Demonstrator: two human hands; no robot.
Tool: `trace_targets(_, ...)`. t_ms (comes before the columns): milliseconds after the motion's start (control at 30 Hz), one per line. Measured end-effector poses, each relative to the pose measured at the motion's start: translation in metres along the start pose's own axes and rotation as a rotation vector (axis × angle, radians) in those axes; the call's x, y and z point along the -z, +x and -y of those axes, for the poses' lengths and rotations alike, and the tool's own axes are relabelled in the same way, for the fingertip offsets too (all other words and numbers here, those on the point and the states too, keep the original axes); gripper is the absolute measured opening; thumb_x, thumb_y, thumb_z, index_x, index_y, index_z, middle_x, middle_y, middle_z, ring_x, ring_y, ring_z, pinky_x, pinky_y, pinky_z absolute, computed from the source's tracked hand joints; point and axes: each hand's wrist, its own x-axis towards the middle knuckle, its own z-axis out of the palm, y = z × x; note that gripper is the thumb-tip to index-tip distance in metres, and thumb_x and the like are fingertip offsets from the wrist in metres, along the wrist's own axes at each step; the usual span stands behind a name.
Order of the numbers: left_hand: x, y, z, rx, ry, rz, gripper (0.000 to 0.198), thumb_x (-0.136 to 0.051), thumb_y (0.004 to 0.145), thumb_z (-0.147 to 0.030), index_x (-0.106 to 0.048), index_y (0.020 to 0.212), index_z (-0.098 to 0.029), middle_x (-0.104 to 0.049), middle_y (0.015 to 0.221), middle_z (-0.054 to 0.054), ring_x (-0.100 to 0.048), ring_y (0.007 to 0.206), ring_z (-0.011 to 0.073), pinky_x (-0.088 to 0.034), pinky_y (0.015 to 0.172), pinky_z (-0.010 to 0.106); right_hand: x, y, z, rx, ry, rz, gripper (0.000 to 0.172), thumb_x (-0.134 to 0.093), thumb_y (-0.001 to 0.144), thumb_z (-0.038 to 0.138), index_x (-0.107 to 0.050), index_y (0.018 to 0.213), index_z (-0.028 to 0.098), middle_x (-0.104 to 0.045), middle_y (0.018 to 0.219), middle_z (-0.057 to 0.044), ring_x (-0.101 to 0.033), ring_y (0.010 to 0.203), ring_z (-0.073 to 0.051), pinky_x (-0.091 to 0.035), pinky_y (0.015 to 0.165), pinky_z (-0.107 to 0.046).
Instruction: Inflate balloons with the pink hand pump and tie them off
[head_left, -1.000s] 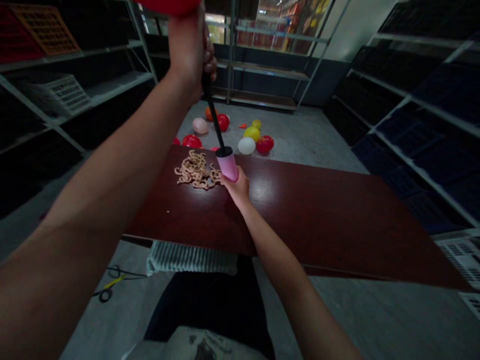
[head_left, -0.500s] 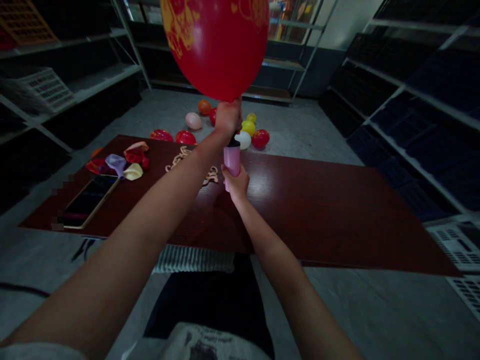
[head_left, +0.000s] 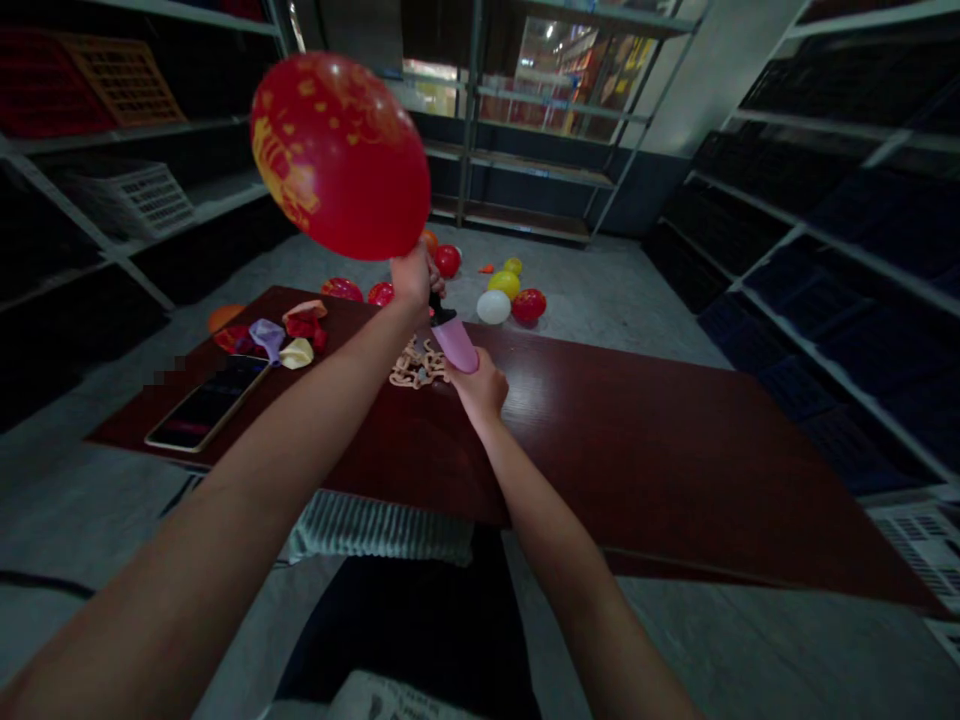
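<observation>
A big inflated red balloon [head_left: 341, 160] with yellow print leans up and to the left above the table. My left hand [head_left: 414, 275] is closed round its neck, where it meets the black nozzle of a pink hand pump [head_left: 455, 343]. The fingers hide the joint between balloon and nozzle. Lower down, my right hand [head_left: 481, 383] is wrapped round the pump's pink body, which tilts toward the upper left. Beside the pump, a heap of beige, curled strips [head_left: 412, 372] lies on the dark red table [head_left: 637, 440].
Several limp balloons [head_left: 266, 338] and a phone [head_left: 208, 402] lie on the table's left side. Beyond the far edge, inflated balloons [head_left: 493, 307] rest on the floor. Shelving with crates [head_left: 142, 195] stands left, and more racks [head_left: 540, 170] at the back and right.
The balloon and my left hand have moved left and down in view. The pump, upright before, now tilts left. The camera view has shifted, showing more of the back shelves.
</observation>
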Motion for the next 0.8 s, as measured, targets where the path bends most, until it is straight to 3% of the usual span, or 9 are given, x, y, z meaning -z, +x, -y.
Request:
trace_targets(100,0.024,0.004,-0.008,-0.097,-0.034,-0.061,0.047,-0.042,0.104,-0.030,-0.029,0.060,-0.021,-0.024,0.042,-0.006,-0.025,0.030,0.0094,-0.024,0.033,0.022,-0.001,-0.002,0.002,0.115,-0.090,-0.007,0.043,-0.074,0.076,0.059,-0.070,0.106,0.029,-0.077,0.093,-0.003,-0.070,0.079,-0.023,-0.045,0.067,-0.030)
trace_targets(233,0.049,0.009,-0.024,-0.114,-0.111,-0.176,0.041,-0.046,0.100,-0.025,-0.028,0.063,-0.021,-0.023,0.042,-0.007,-0.025,0.030,0.0086,-0.025,0.034,0.020,0.002,0.000,-0.004,0.274,-0.221,-0.010,0.040,-0.072,0.081,0.054,-0.068,0.108,0.025,-0.076,0.096,-0.005,-0.070,0.083,-0.022,-0.041,0.068,-0.027)
trace_targets(433,0.073,0.015,-0.062,-0.134,-0.217,-0.239,0.043,-0.046,0.103,-0.028,-0.027,0.065,-0.020,-0.024,0.043,-0.008,-0.026,0.030,0.0078,-0.029,0.035,0.019,0.023,0.009,-0.014,0.466,-0.389,-0.062,0.035,-0.071,0.084,0.048,-0.068,0.107,0.022,-0.075,0.091,-0.007,-0.068,0.083,-0.022,-0.038,0.069,-0.029)
trace_targets(633,0.063,0.014,-0.094,-0.240,-0.304,-0.250,0.056,-0.045,0.109,-0.046,-0.026,0.063,-0.019,-0.023,0.042,-0.008,-0.024,0.031,0.0073,-0.028,0.036,0.020,0.040,0.019,-0.019,0.512,-0.443,-0.130,0.032,-0.068,0.086,0.040,-0.067,0.112,0.021,-0.075,0.094,-0.007,-0.067,0.085,-0.023,-0.038,0.071,-0.031)
trace_targets(800,0.043,0.014,-0.081,-0.289,-0.309,-0.148,0.058,-0.040,0.110,-0.048,-0.025,0.062,-0.019,-0.021,0.044,-0.008,-0.023,0.033,0.0072,-0.026,0.038,0.021,0.047,0.024,-0.030,0.440,-0.431,-0.153,0.037,-0.072,0.083,0.041,-0.067,0.113,0.020,-0.075,0.097,-0.007,-0.067,0.083,-0.022,-0.038,0.070,-0.031)
